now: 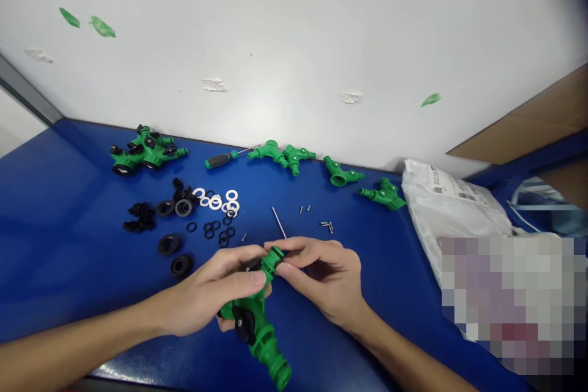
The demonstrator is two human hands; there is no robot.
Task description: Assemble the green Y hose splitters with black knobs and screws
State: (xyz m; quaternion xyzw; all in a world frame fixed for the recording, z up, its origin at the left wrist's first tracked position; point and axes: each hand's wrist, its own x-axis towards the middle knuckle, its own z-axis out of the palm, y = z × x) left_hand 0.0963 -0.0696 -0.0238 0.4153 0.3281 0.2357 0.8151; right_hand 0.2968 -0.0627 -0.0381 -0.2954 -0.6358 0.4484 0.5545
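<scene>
A green Y-shaped hose splitter with black valve knobs is held at its body in my left hand, fingers closed around it. One outlet points away from me, the other down toward the front edge. At the far outlet's tip, thumb and index finger of my right hand pinch the end, where a black O-ring sits in a groove. Just beyond the right hand a thin metal shaft shows; its other end is hidden behind the fingers.
Black rubber rings, white washers, loose O-rings, black knobs and small screws lie on the blue table. Behind are assembled splitters, a screwdriver and green splitter bodies. Right: a plastic bag.
</scene>
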